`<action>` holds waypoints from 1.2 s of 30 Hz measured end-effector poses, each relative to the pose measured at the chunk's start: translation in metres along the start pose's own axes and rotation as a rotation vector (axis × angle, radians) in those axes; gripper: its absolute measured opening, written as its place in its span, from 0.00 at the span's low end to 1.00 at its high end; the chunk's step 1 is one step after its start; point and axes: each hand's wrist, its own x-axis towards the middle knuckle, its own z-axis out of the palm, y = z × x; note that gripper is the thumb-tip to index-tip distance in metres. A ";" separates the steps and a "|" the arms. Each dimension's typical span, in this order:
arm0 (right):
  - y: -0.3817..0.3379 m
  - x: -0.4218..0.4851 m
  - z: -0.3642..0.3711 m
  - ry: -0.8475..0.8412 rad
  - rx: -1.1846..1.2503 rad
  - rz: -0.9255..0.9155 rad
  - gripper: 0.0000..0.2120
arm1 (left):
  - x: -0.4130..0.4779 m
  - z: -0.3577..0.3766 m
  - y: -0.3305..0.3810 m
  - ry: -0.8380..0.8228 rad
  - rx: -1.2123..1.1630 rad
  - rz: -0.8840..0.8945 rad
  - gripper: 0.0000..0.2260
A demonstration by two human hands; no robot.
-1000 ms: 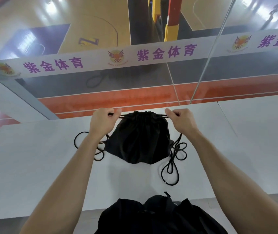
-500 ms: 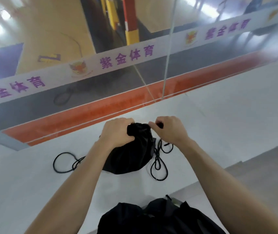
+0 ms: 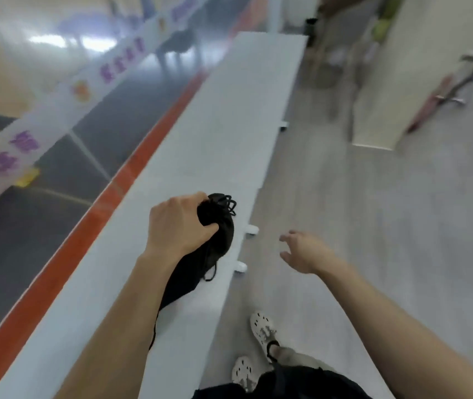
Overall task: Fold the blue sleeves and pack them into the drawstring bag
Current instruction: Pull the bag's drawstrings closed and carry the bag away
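Note:
My left hand (image 3: 179,226) is closed around the gathered neck of the black drawstring bag (image 3: 218,237), which hangs down past my wrist above the long white table (image 3: 229,116). Black cord loops stick out at the bag's top, and a cord trails under my forearm. My right hand (image 3: 305,251) hangs over the floor to the right of the table, fingers spread and holding nothing. No blue sleeves show; the bag's inside is hidden.
The white table runs away from me along a glass wall with a purple-lettered banner (image 3: 25,145). Grey floor (image 3: 373,226) lies to the right, with my white shoes (image 3: 261,329). A cream partition (image 3: 387,82) and a folding stand (image 3: 465,79) stand at the far right.
The view has swung right, along the table. My right hand let go of the bag and moved off over the floor. My left hand now holds the cinched bag alone, lifted off the table.

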 end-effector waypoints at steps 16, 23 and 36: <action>0.370 -0.293 0.056 0.255 0.363 0.805 0.25 | 0.023 0.118 0.446 -0.206 -0.165 0.640 0.18; 0.502 -0.415 0.073 0.327 0.449 1.028 0.24 | -0.016 0.188 0.653 -0.334 -0.217 0.777 0.23; 0.725 -0.511 0.086 0.388 0.623 1.330 0.25 | -0.060 0.287 0.995 -0.515 -0.241 1.211 0.16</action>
